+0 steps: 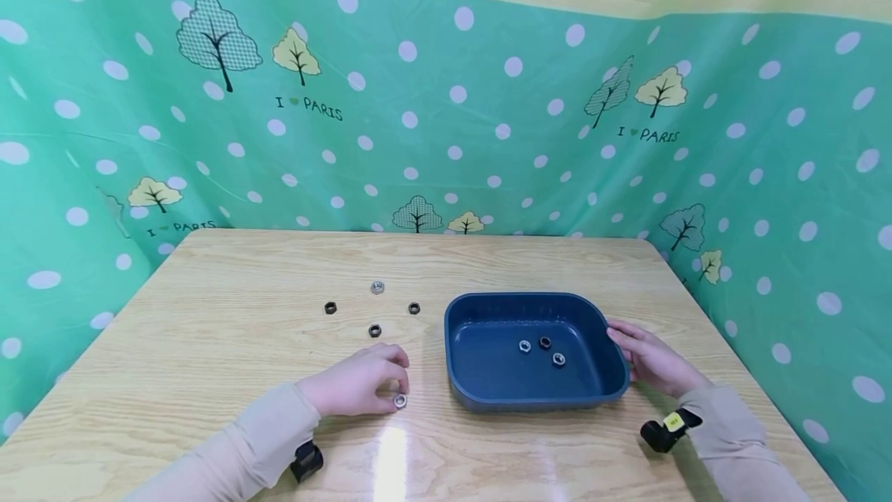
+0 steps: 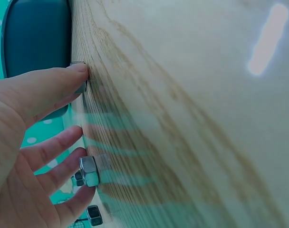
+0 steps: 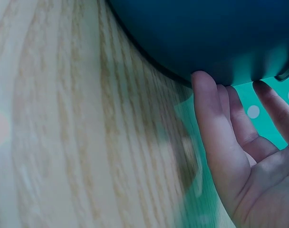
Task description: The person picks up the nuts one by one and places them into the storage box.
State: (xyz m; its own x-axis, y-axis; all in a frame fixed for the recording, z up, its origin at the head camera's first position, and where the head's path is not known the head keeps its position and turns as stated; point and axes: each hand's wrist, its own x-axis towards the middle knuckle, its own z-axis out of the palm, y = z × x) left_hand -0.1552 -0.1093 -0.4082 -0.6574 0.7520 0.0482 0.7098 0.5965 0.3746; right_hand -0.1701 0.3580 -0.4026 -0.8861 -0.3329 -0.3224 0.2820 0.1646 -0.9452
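My left hand (image 1: 362, 382) pinches a silver hex nut (image 1: 400, 401) between thumb and index finger, low over the table. In the left wrist view the thumb (image 2: 54, 88) covers much of that nut, and the other fingers are spread. Beyond this hand lie black nuts (image 1: 375, 330) and a silver nut (image 1: 377, 287). My right hand (image 1: 655, 359) touches the right side of a dark blue tub (image 1: 474, 401), its fingers resting against the outer wall. Inside the tub are two silver nuts (image 1: 559, 360) and one black nut (image 1: 545, 342).
The wooden table (image 1: 230, 308) reaches back to a green dotted curtain (image 1: 432, 99) that also hangs at both sides. Light glares off the tabletop near the front. A black wrist device (image 1: 665, 431) sits by the right sleeve.
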